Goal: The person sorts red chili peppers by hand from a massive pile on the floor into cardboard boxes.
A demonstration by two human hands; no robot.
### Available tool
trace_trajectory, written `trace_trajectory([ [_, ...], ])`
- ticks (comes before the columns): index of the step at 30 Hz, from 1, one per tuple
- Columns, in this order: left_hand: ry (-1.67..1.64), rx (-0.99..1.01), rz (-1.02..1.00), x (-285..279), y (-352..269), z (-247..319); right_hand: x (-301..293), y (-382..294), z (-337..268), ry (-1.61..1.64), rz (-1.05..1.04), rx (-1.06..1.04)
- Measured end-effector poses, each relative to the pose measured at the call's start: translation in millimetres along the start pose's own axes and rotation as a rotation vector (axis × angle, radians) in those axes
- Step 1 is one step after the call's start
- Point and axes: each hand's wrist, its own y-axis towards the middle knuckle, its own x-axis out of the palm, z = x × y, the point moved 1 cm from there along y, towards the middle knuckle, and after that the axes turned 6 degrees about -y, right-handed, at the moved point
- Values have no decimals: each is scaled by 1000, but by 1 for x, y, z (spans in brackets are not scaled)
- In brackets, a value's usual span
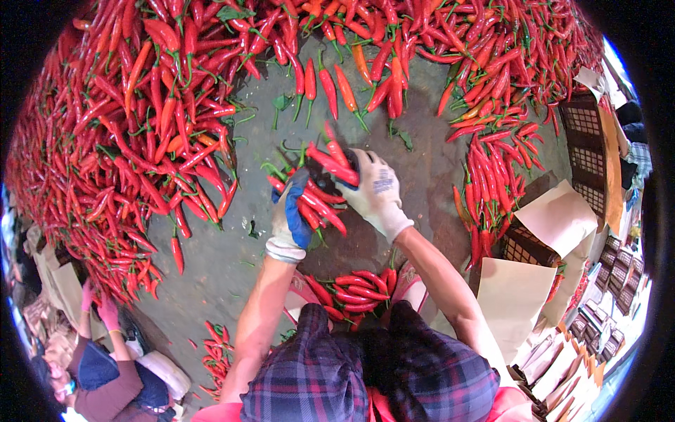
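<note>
My left hand (291, 213), in a white glove with a blue palm, grips a bunch of red chili peppers (322, 205) with green stems. Close by on the right, my right hand (372, 187), gloved in white, is shut on a few more red chilies (333, 164), slightly blurred. Its fingertips are partly hidden behind the glove. Below both hands, a small heap of chilies (358, 293) lies between my feet. Ahead, several loose chilies (328, 89) rest apart on the grey floor (263, 232).
Large chili piles (158, 105) curve around the left, front and right. A lined-up stack of chilies (488, 179) lies at right, near plastic crates (582, 153) and brown paper sheets (517, 300). At lower left, a co-worker in pink gloves (108, 311) touches the pile's edge.
</note>
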Motion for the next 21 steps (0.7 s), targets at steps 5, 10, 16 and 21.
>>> trace_trajectory([
  [5,-231,-193,-326,-12,7,-17,-13,19,-15,-337,-180,-151],
  [10,-159,-242,-168,16,-5,2,-13,-4,-3,394,-300,102],
  [16,-14,-317,-217,77,-10,18,-32,-54,29,1179,-149,375],
  [21,155,-238,-344,227,-6,49,-127,-69,75,1324,119,352],
])
